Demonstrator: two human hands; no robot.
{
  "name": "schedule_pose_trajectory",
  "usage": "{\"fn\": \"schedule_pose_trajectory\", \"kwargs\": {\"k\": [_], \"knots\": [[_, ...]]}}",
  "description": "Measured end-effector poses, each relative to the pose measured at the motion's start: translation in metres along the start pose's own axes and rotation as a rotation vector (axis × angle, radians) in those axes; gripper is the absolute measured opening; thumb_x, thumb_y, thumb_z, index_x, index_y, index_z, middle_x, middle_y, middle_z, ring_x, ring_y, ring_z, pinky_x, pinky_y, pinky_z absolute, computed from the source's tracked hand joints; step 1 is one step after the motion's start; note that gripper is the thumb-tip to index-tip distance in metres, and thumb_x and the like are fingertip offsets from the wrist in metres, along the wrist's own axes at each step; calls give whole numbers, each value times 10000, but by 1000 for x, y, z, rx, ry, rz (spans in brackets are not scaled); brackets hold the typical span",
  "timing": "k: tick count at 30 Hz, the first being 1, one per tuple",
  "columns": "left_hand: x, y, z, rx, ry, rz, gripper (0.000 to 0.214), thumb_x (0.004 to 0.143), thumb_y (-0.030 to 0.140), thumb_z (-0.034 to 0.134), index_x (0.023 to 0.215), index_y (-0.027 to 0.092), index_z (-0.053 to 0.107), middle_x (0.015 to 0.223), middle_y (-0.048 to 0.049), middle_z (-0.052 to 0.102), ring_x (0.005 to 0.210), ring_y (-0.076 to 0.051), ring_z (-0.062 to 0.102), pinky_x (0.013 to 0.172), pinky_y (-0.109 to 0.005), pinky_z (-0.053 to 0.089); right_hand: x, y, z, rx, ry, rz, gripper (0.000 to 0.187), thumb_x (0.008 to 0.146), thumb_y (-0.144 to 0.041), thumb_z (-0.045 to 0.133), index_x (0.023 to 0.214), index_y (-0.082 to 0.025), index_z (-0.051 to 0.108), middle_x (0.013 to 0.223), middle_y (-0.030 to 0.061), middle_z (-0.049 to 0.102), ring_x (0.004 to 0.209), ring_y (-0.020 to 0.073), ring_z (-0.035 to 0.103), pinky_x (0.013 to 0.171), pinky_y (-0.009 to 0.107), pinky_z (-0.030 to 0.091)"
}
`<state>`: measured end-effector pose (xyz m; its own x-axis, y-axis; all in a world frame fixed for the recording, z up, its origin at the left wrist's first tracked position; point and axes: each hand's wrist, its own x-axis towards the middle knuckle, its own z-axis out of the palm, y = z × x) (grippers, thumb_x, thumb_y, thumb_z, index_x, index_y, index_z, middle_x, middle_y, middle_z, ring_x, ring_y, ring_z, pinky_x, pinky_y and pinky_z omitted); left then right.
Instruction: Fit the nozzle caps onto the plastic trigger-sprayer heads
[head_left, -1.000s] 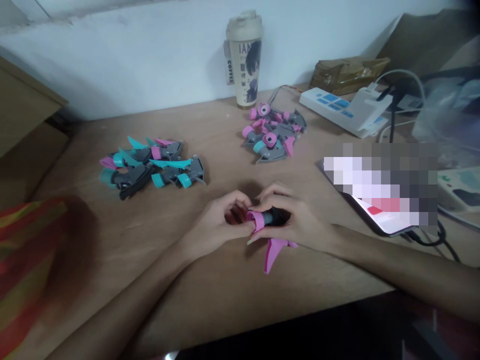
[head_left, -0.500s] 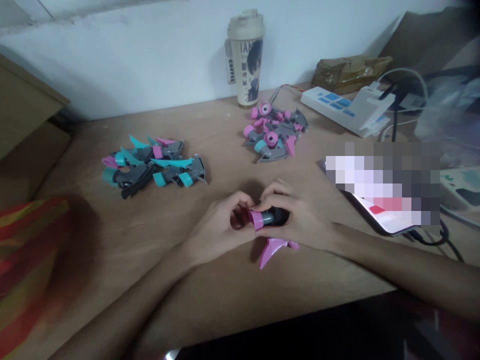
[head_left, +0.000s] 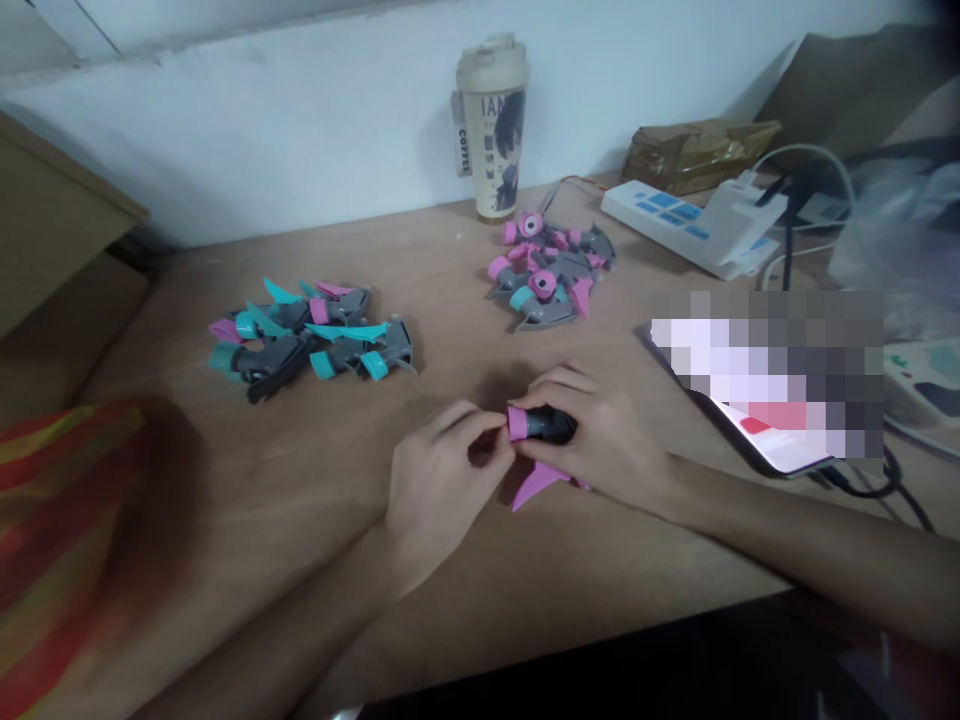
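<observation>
Much of sprayer point(head_left: 550, 425) hidden, right hand point(head_left: 604, 430) covering, phone point(head_left: 750, 405) pixelated

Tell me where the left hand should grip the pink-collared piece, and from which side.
Probably best by the pink collar, with the left hand coming from the left. The rounded collar juts out of the right hand toward the left one, while the dark body behind it sits within the right hand's grasp.
</observation>
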<state>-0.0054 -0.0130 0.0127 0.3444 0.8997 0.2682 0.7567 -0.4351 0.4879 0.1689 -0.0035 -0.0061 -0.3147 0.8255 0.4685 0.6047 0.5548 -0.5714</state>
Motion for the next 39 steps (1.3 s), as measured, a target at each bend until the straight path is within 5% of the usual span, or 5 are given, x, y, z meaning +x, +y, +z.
{"fn": "schedule_pose_trajectory", "kwargs": {"k": [7,11,16,20,39], "knots": [[9,-12,-3,15,52,-104,79,755,198,597,683,202,628,684,18,589,613,-117,526,564,-244,371,0,-3,0,27,29,90,161,703,-335,728,766,-212,646,846,29,662,819,193,591,724,332,477],[23,-31,-10,-468,114,-300,121,778,274,577,716,178,615,620,15,547,579,-116,519,532,-227,425,1,-1,-2,191,67,174,300,681,-460,723,860,-230,648,887,32,664,827,195,619,729,344,495],[26,-27,-13,-901,-139,-366,166,789,305,600,727,155,628,594,14,534,555,-95,504,469,-180,432,1,5,0,514,-16,255,370,711,-412,711,1024,-243,607,1064,38,653,977,200,622,866,386,500],[22,-17,-15,-792,-213,-274,155,785,284,621,719,149,658,613,6,564,575,-92,506,493,-179,447,2,4,1,629,-70,230,384,702,-377,726,1042,-242,606,1121,45,637,1032,196,609,933,396,478],[16,-20,-9,-582,-54,10,52,762,212,658,791,174,641,808,-26,571,718,-126,551,610,-237,456,-1,4,2,635,-59,169,346,694,-339,738,1001,-227,623,1054,48,656,962,194,629,873,377,501]]}}
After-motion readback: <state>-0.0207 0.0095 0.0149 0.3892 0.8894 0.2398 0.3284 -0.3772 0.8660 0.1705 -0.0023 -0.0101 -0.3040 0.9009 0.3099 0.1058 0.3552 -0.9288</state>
